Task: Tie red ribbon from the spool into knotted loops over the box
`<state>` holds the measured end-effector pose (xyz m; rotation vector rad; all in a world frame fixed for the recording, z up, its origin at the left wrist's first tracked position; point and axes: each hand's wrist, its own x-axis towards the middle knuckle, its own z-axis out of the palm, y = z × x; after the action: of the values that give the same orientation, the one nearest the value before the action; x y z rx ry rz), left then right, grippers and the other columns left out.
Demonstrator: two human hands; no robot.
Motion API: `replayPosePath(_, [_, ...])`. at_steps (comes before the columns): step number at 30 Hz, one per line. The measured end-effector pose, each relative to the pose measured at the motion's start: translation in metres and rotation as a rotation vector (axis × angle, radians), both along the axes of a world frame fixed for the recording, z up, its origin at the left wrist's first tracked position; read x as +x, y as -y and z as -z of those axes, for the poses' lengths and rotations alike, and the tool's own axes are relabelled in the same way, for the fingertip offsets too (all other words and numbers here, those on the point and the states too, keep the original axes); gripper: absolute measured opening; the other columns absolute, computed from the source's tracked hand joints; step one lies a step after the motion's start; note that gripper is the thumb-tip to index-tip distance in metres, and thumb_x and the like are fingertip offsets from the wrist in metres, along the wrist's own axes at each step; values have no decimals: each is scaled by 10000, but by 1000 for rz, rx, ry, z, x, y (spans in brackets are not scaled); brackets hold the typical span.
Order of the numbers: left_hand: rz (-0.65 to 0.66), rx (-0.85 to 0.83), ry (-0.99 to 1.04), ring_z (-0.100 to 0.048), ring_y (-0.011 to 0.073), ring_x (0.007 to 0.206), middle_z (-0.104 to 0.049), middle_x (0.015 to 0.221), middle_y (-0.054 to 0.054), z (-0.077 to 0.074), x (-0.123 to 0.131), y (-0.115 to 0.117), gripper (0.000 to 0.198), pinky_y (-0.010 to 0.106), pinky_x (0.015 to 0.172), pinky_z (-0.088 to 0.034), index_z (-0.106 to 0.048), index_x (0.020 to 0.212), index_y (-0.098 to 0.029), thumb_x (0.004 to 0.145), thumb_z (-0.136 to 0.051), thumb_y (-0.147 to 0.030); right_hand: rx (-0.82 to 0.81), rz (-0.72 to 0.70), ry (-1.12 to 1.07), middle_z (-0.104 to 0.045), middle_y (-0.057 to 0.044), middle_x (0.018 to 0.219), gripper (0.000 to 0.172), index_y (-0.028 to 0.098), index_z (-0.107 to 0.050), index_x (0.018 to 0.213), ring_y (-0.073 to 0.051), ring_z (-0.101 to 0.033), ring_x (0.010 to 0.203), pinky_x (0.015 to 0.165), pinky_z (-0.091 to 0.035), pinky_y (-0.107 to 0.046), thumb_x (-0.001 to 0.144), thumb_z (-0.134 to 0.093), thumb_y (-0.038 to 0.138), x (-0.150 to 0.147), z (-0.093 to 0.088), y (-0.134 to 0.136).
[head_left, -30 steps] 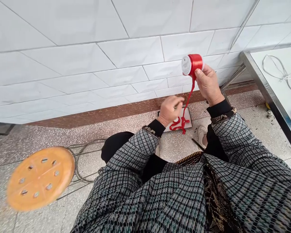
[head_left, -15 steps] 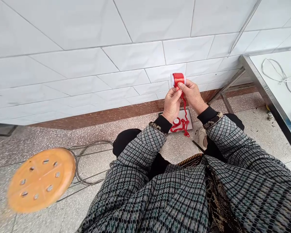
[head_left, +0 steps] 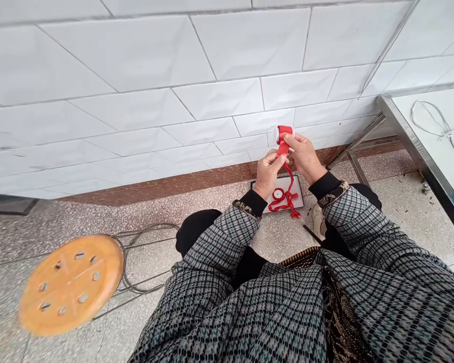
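Note:
A white spool wound with red ribbon [head_left: 285,132] is held up near the wall. My right hand [head_left: 303,155] grips the spool, its thumb on the wound ribbon. Just below and to the left, my left hand [head_left: 268,171] pinches the red ribbon, a short flat stretch of which runs up to the spool. From the hands a narrow, crinkled tail of ribbon hangs down. On the floor below, a shallow white tray with a dark edge [head_left: 299,197] bears a smaller red ribbon roll [head_left: 277,194] and loose red ribbon [head_left: 289,200].
An orange round stool [head_left: 71,285] with thin metal legs is at the lower left. A metal-edged table [head_left: 419,141] with a coiled wire [head_left: 444,126] stands at the right. White tiled wall [head_left: 245,45] rises in front. A dark stick [head_left: 312,234] lies near my shoe [head_left: 318,222].
My left hand has moved slightly down from the spool, and a flat stretch of ribbon now shows between the hands. The whole view has shifted a little.

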<state>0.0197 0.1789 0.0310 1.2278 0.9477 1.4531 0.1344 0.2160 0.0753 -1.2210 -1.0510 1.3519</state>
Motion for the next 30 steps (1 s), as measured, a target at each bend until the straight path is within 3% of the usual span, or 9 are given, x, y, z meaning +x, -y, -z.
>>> replayPosePath(5, [-42, 40, -70, -530, 143, 732, -598, 779, 21, -1, -11, 1, 570, 328, 704, -478, -466, 536, -200, 813, -752, -607, -94, -18, -118, -698, -18, 918, 357, 210, -598, 850, -130, -633, 841, 802, -495, -244, 773, -749, 524, 4, 5, -2])
replayPosePath(11, [53, -56, 146, -539, 114, 633, -461, 603, -40, -4, -8, 1, 595, 314, 714, -493, -279, 623, -214, 811, -736, -546, -110, -15, -187, -690, 3, 880, 355, 214, -594, 820, -133, -631, 853, 838, -504, -263, 750, -802, 493, 8, -2, -1])
replayPosePath(13, [77, -119, 257, -482, 82, 551, -434, 577, -76, -6, -7, 1, 511, 282, 662, -473, -360, 670, -218, 771, -799, -459, -80, -7, -187, -698, 2, 882, 373, 214, -599, 810, -140, -647, 891, 874, -506, -274, 749, -812, 515, 9, -6, 0])
replayPosePath(15, [119, -198, 357, -451, 58, 512, -515, 618, -86, -6, -6, 3, 370, 260, 622, -453, -561, 810, -220, 702, -871, -390, -36, 7, -209, -704, 1, 877, 390, 213, -618, 807, -145, -655, 907, 889, -503, -280, 731, -834, 529, 11, -10, 0])
replayPosePath(17, [159, -252, 379, -452, 55, 511, -599, 683, -67, -3, -6, 4, 433, 257, 595, -434, -688, 989, -217, 665, -908, -402, -15, 25, -255, -706, 4, 855, 395, 211, -642, 806, -146, -650, 890, 868, -501, -278, 694, -868, 515, 12, -10, -1])
replayPosePath(22, [133, -183, 108, -487, 91, 612, -582, 674, -29, 8, -5, 7, 341, 261, 618, -383, -721, 782, -179, 757, -844, -496, -146, 39, -374, -701, 9, 813, 333, 214, -642, 789, -160, -631, 829, 751, -499, -278, 685, -875, 429, 14, -2, -3])
replayPosePath(25, [105, -48, -69, -465, 113, 677, -549, 698, -20, 9, -8, 6, 375, 277, 668, -386, -612, 645, -179, 784, -807, -469, -254, 23, -459, -707, 16, 828, 236, 229, -659, 849, -172, -649, 834, 758, -520, -297, 748, -818, 370, 16, 2, -3])
replayPosePath(30, [166, 94, -300, -456, 135, 692, -488, 679, -11, 4, -16, 3, 440, 308, 693, -384, -472, 557, -191, 825, -733, -422, -411, -43, -537, -714, 25, 810, 132, 249, -663, 914, -182, -667, 798, 801, -558, -340, 830, -741, 314, 24, -3, -2])
